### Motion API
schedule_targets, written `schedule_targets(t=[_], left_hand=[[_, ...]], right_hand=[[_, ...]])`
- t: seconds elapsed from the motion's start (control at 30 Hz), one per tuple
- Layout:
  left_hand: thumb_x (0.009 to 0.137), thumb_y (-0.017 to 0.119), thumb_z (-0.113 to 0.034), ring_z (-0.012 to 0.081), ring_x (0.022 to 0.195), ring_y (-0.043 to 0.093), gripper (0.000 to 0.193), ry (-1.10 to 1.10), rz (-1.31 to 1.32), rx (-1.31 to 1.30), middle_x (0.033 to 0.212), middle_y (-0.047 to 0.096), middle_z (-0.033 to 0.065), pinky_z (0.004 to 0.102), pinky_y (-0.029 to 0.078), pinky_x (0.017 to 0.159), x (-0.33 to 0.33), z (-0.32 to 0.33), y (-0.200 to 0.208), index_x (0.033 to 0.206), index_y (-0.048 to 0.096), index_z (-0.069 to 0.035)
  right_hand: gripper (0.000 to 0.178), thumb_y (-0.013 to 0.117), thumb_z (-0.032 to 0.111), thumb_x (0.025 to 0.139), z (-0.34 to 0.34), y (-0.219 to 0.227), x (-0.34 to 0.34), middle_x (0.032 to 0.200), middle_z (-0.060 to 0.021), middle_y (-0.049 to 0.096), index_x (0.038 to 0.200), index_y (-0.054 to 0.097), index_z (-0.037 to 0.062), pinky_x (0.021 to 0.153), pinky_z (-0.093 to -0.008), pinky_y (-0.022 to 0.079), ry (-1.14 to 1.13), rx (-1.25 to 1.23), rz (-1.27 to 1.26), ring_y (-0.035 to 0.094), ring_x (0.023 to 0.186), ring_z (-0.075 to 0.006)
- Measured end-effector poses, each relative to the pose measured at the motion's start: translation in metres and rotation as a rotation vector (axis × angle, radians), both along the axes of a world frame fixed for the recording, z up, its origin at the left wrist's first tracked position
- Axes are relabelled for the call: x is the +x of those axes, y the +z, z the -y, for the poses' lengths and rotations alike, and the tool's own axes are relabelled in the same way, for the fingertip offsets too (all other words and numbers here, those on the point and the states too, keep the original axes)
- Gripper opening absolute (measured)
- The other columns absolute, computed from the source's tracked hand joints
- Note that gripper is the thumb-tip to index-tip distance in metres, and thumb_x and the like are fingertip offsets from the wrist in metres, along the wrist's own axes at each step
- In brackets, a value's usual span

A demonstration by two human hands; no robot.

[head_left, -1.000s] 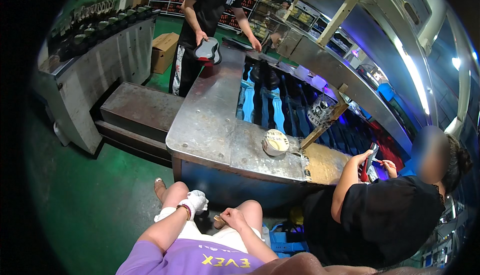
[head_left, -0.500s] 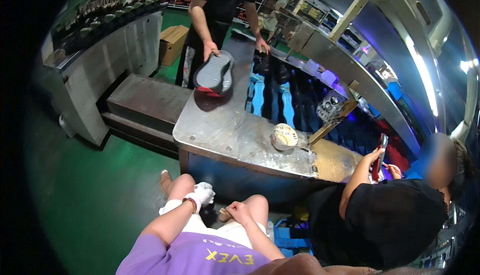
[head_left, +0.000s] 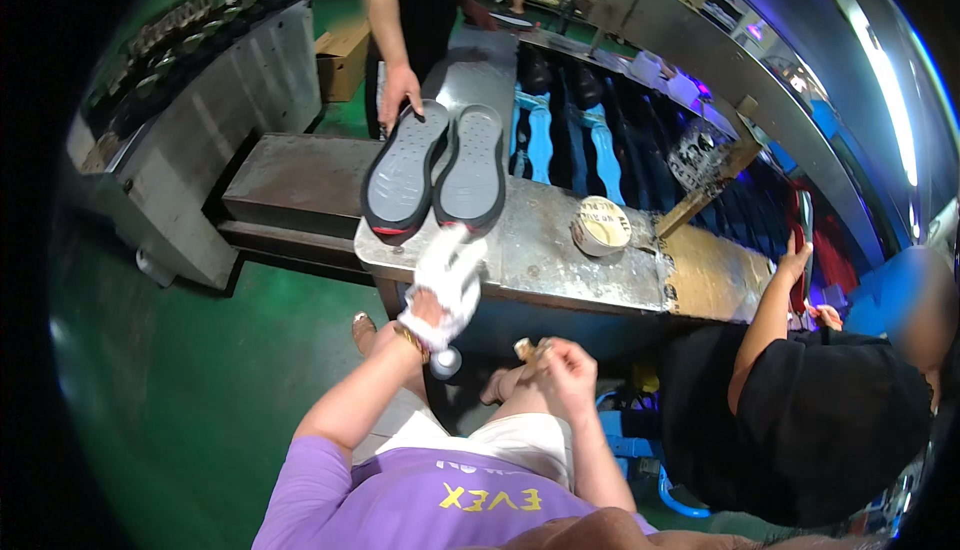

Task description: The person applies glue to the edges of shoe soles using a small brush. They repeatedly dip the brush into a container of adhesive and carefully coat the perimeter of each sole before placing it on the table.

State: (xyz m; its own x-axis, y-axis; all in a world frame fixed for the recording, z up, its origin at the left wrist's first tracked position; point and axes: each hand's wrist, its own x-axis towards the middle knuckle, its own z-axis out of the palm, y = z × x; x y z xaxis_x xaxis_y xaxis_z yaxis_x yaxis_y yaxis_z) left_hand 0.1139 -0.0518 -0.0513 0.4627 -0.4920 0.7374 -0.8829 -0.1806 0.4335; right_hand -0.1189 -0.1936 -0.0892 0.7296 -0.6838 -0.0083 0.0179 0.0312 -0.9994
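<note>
Two grey shoe soles with black rims and red heel edges lie side by side on the metal bench: a left sole [head_left: 400,175] and a right sole [head_left: 472,165]. My left hand [head_left: 448,280], in a white glove, reaches up to their heel ends with fingers stretched out; whether it touches the right sole I cannot tell. Above my right thigh, my bare right hand [head_left: 568,375] is closed round a small tool with a pale tan end [head_left: 524,350], its kind too small to make out. A co-worker's hand [head_left: 402,95] is at the left sole's toe.
A tub [head_left: 602,228] of pale stuff stands on the metal bench [head_left: 540,262]. Behind it runs a line with blue foot-shaped pieces [head_left: 602,155]. A seated co-worker [head_left: 800,420] at right holds a red and black sole [head_left: 803,240]. A metal ledge [head_left: 300,175] adjoins at left.
The soles, held up by the co-worker before, now lie on the bench nearer me. My left hand has risen from my lap to their heels. My right hand has shifted right and up.
</note>
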Motion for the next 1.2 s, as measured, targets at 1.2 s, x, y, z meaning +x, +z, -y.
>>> schedule_targets(t=[1.2], left_hand=[[0.099,0.056,-0.015,0.0211,0.118,0.06,0.037,0.031,-0.856,-0.321,0.126,0.063,0.0136,0.0317,0.048,0.099,-0.025,-0.057,-0.003,0.131,0.055,0.003]], right_hand=[[0.011,0.072,0.018,0.079,0.175,0.126,0.124,0.092,-0.0057,0.067,0.081,0.071,0.0071,0.08,-0.0382,0.053,-0.016,-1.59,-0.423,0.064,0.092,-0.0272]])
